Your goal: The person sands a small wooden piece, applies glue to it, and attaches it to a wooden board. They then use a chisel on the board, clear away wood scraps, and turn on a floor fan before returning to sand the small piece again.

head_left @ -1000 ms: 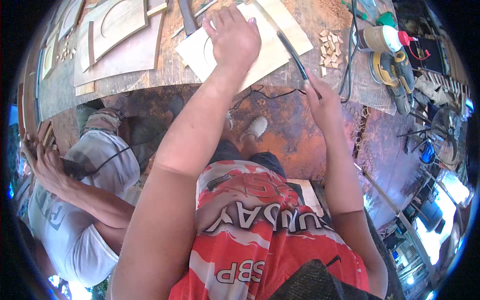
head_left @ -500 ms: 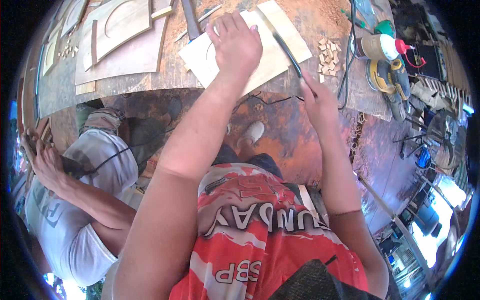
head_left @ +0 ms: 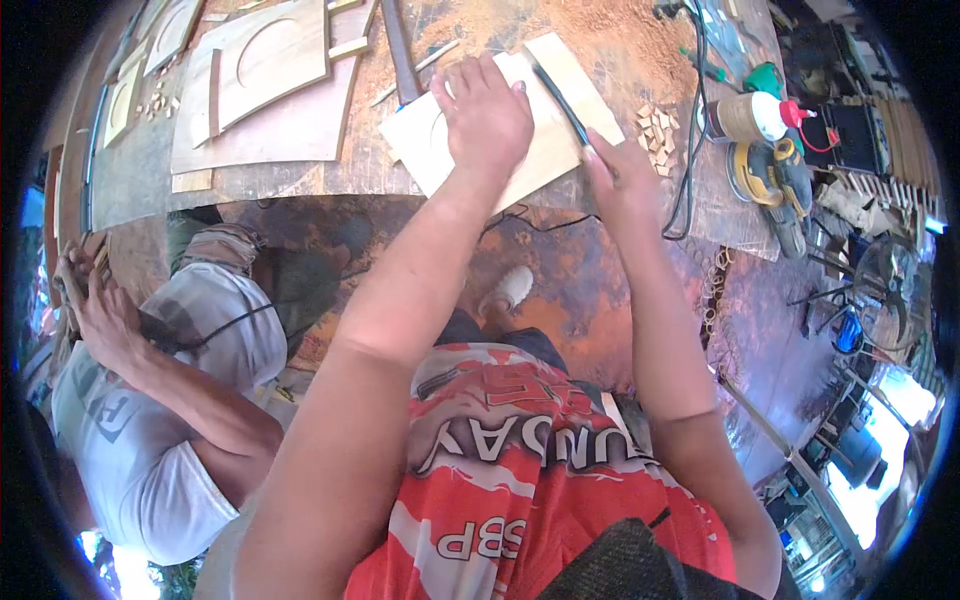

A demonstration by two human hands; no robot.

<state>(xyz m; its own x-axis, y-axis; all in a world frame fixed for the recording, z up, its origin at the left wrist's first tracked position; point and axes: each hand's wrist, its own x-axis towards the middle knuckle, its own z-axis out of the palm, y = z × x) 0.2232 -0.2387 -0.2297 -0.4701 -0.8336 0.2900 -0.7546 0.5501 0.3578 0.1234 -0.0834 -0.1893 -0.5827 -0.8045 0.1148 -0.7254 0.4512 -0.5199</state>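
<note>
L hand (head_left: 490, 118) is flat on board (head_left: 548, 150), fingers a bit spread. R hand (head_left: 625, 172) has fingers closed round blk tool (head_left: 562, 105), which slants over board's R part. Board's on bench (head_left: 375, 172), at its near edge. Wood bits (head_left: 656, 138) just R of board; bottle (head_left: 748, 118) & sander (head_left: 765, 183) farther R.

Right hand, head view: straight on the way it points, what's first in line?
Likely the pale board, which its dark tool overlaps in view; depth is unclear, so the right hand might pass above it.
</note>
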